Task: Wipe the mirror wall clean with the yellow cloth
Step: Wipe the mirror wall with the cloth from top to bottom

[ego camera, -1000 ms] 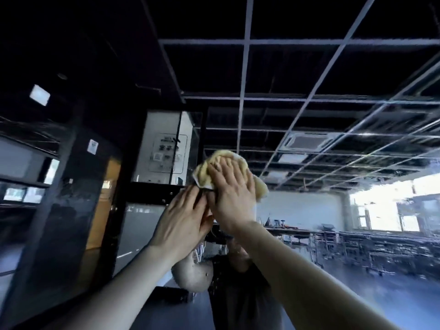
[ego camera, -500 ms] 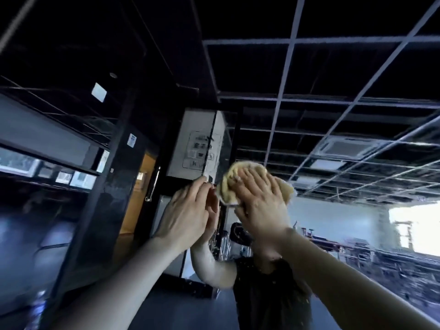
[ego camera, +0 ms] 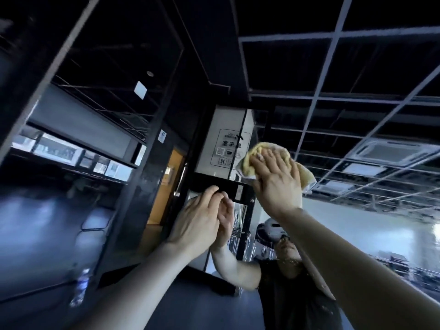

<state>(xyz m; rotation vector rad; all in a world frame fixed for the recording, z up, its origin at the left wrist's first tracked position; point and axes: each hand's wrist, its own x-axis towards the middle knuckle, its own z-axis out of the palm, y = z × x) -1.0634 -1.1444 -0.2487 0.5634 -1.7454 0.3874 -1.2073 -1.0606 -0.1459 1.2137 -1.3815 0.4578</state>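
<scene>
1. Dark ceiling grid (ego camera: 338, 39) spans the top of my head view. The mirror wall (ego camera: 357, 222) takes up the right side and reflects a long room with a pale back wall.
2. High on the glass I see the yellow cloth (ego camera: 250, 163), bunched into a loose pad. It sits just to the right of a grey sign panel (ego camera: 226, 148) printed with small icons.
3. My right hand (ego camera: 277, 184) lies flat over the cloth. Its grip is wide, with the fingers straight and spread, and the palm presses the pad against the mirror. Yellow folds stick out past the fingertips at the upper left and past the edge of the hand at the lower right.
4. My left hand (ego camera: 197, 225) is lower and to the left, apart from the cloth. Its grip is relaxed and holds nothing. The fingertips meet their own reflection, so they touch the glass.
5. Both forearms reach up from the bottom of the frame, the right one crossing the lower right corner.
6. Below the right hand the mirror shows the person's reflection (ego camera: 285, 282) in a dark sleeveless top, with a headset (ego camera: 273, 231) on the head.
7. To the left of the mirror a black column (ego camera: 152, 186) stands beside an orange door (ego camera: 166, 186).
8. Near the lower left corner I can make out a blurred water bottle (ego camera: 79, 291).
9. A ceiling air-conditioner unit (ego camera: 390, 151) shows in the reflection at the upper right.
</scene>
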